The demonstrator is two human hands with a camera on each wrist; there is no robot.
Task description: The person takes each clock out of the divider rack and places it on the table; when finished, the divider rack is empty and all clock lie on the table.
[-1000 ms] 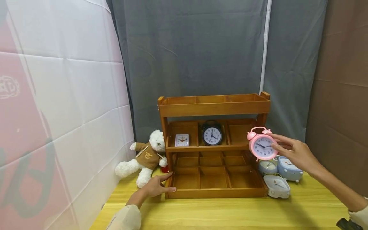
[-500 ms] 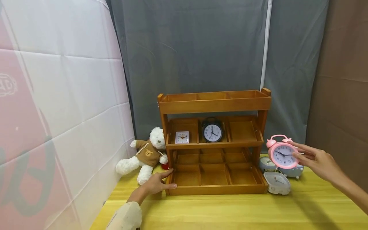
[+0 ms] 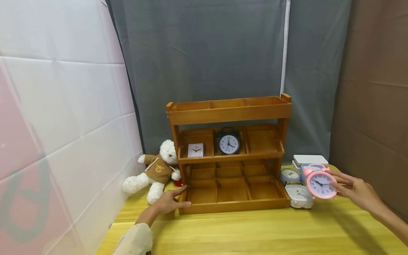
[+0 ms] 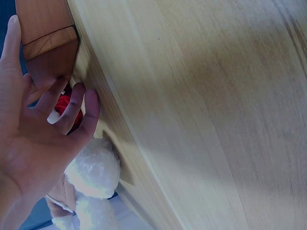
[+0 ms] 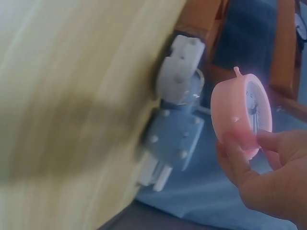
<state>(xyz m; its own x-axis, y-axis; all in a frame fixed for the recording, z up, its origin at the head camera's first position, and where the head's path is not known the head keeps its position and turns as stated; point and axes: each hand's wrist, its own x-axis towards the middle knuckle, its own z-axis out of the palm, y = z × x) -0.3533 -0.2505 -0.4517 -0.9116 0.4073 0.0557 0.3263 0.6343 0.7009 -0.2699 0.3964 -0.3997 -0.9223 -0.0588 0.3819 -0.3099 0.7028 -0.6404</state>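
A pink twin-bell alarm clock (image 3: 321,184) is pinched at its side between the thumb and fingers of my right hand (image 3: 360,191), out right of the shelf. In the right wrist view the pink clock (image 5: 235,112) appears from its side, raised off the tabletop. My left hand (image 3: 167,202) rests against the lower left corner of the brown wooden shelf (image 3: 236,207), thumb on its front board and index finger on its side. Seen from the left wrist, the other fingers (image 4: 88,115) hang loosely beside the shelf. A small white clock (image 3: 196,150) and a black alarm clock (image 3: 228,143) stand on the middle tier.
A white clock (image 3: 299,196), a round grey-blue clock (image 3: 290,175) and a blue clock (image 5: 175,136) crowd the shelf's right side, with white boxes (image 3: 310,159) behind. A white teddy bear (image 3: 157,170) in a brown hoodie sits left. Curtains enclose the yellow wooden table (image 3: 242,233).
My right hand has carried the pink clock rightward and down, away from the shelf's middle tier. The left hand keeps its place at the corner. The head view has shifted slightly.
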